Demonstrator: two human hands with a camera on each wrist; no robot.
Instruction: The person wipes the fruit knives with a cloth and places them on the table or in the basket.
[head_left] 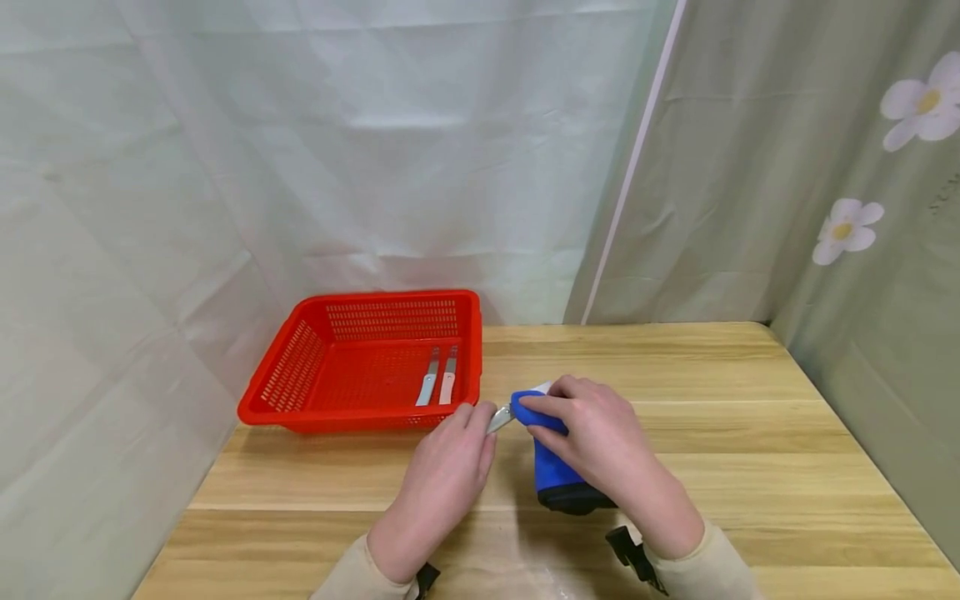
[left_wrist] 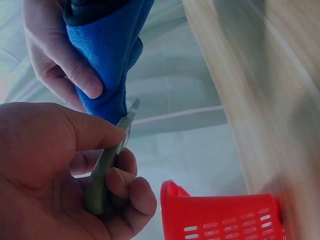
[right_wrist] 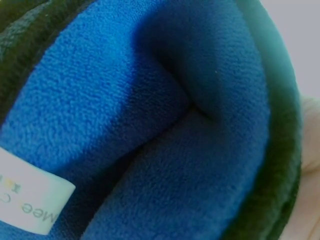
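Note:
Slightly left of the head view's lower middle, my left hand (head_left: pixel 446 467) grips a small knife by its grey-green handle (left_wrist: pixel 100 180). Its metal part points right, into a fold of blue cloth (head_left: pixel 555 467) with a dark edge. My right hand (head_left: pixel 603 429) pinches the cloth around the metal between thumb and fingers, so most of the blade is hidden. The rest of the cloth hangs below the right fingers, over the table. Seen by the right wrist, the cloth's soft folds fill nearly everything, with a white printed label (right_wrist: pixel 35 195) at the lower left.
A red plastic basket (head_left: pixel 300 419) with slotted walls stands at the back left of the wooden table (head_left: pixel 750 467). Inside, along its right side, lie a pale blue-handled knife (head_left: pixel 427 388) and a pink-handled one (head_left: pixel 447 387). Pale curtains (head_left: pixel 420 150) hang behind and beside the table.

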